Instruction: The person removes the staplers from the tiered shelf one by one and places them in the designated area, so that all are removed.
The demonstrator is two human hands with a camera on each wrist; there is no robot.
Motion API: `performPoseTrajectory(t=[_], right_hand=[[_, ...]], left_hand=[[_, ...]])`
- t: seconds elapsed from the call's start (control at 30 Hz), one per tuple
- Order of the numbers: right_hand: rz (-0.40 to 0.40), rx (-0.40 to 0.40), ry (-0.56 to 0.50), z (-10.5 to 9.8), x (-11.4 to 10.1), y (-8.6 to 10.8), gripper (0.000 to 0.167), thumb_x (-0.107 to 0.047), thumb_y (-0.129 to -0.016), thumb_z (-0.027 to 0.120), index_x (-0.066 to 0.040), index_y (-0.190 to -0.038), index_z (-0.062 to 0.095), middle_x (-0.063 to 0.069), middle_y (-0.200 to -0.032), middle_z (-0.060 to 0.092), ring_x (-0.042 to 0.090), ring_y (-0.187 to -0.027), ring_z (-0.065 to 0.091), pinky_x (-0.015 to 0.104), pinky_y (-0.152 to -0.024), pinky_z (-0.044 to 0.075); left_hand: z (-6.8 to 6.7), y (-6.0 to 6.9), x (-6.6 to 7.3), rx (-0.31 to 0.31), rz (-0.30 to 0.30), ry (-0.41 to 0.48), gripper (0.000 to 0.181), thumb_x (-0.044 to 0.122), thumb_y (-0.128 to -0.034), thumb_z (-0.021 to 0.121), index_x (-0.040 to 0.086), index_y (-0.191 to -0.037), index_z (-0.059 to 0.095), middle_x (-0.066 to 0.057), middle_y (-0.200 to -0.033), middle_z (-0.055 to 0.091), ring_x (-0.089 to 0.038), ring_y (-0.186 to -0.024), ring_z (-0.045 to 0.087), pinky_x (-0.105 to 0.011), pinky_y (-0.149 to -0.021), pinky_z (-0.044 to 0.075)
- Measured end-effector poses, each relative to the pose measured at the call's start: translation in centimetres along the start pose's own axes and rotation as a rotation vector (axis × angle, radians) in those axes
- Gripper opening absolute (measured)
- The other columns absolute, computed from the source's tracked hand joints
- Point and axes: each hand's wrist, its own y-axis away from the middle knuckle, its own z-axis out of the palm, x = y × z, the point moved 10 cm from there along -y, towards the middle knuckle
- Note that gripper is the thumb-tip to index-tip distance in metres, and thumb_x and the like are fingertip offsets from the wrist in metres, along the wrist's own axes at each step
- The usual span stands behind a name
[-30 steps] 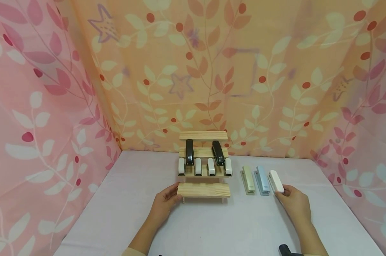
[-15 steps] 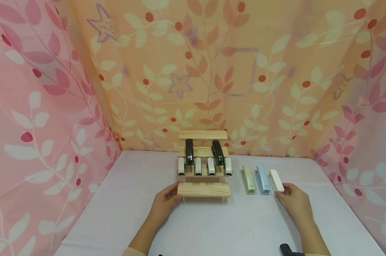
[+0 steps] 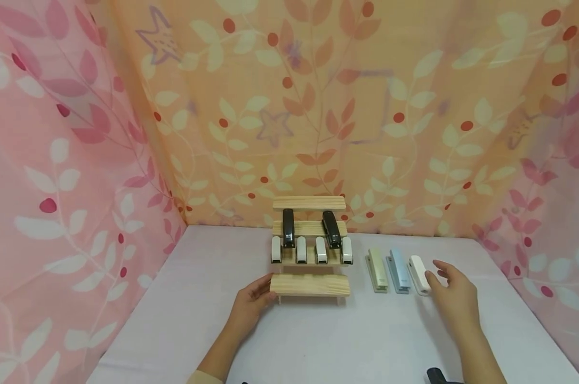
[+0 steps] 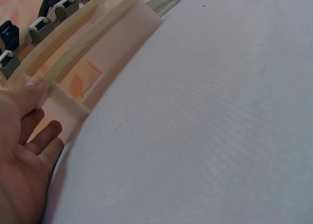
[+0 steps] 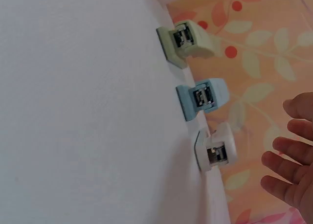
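Rack: wooden, stepped rack (image 3: 310, 286) on the white-covered table (image 3: 313, 346); the landmark for all places below.
Left hand: left hand (image 3: 251, 300) at the rack's front left end, pinching the lowest shelf, thumb on its edge.
Right hand: right hand (image 3: 455, 293) well to the right of the rack, fingers loosely spread, holding nothing; the right wrist view shows it apart from the nearest stapler.
White stapler: white stapler (image 3: 419, 275) right of the rack, upright on the table, nearest the right hand.
Blue stapler: blue stapler (image 3: 400, 271) right of the rack, between the white and green ones.
Green stapler: green stapler (image 3: 378, 271) just right of the rack, closest of the three.
Second step: four small white staplers (image 3: 301, 249) in a row across the rack.
Third step: two black staplers (image 3: 288, 228) on the rack, the right one slanted.
Backdrop: orange leaf-print cloth (image 3: 313, 106) behind the rack.
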Motion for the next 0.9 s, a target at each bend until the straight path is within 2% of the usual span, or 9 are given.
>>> performPoseTrajectory(t=[0.2,0.37,0.67,0.9], right_hand=[[-0.075,0.034,-0.060,-1.2,-4.5,0.2,0.048,-0.033,-0.102,0.063,-0.003,-0.140,0.060,0.029,-0.132,0.064,0.051,-0.122,0.057,0.068,-0.101,0.047],[-0.152,0.073,-0.111,-1.0,-8.5,0.1,0.042,-0.027,-0.100,0.068,-0.005,-0.136,0.064,0.025,-0.129,0.067,0.047,-0.122,0.060,0.065,-0.103,0.048],[-0.264,0.060,-0.234,2.1,-15.1,0.1,0.040,-0.021,-0.096,0.075,-0.005,-0.131,0.067,0.018,-0.128,0.070,0.038,-0.124,0.062,0.058,-0.108,0.047],[-0.291,-0.022,-0.236,5.1,-17.9,0.4,0.048,-0.029,-0.093,0.078,-0.007,-0.134,0.065,0.014,-0.134,0.068,0.037,-0.133,0.056,0.058,-0.111,0.045]], left_hand=[[0.0,0.1,0.0,0.000,0.006,-0.008,0.058,0.022,-0.0917,0.078,0.010,-0.145,0.058,-0.014,-0.141,0.063,-0.029,-0.131,0.060,-0.024,-0.100,0.055],[0.0,0.0,-0.1,0.002,0.005,-0.012,0.058,0.024,-0.0913,0.078,0.012,-0.145,0.058,-0.011,-0.141,0.063,-0.027,-0.132,0.059,-0.022,-0.100,0.054],[-0.2,0.1,0.0,0.006,0.002,0.012,0.056,0.020,-0.0915,0.078,0.012,-0.144,0.059,-0.011,-0.140,0.064,-0.027,-0.130,0.060,-0.023,-0.099,0.055],[0.1,0.0,-0.2,0.004,-0.003,0.016,0.056,0.017,-0.0917,0.078,0.011,-0.144,0.059,-0.014,-0.140,0.064,-0.029,-0.130,0.061,-0.023,-0.098,0.056]])
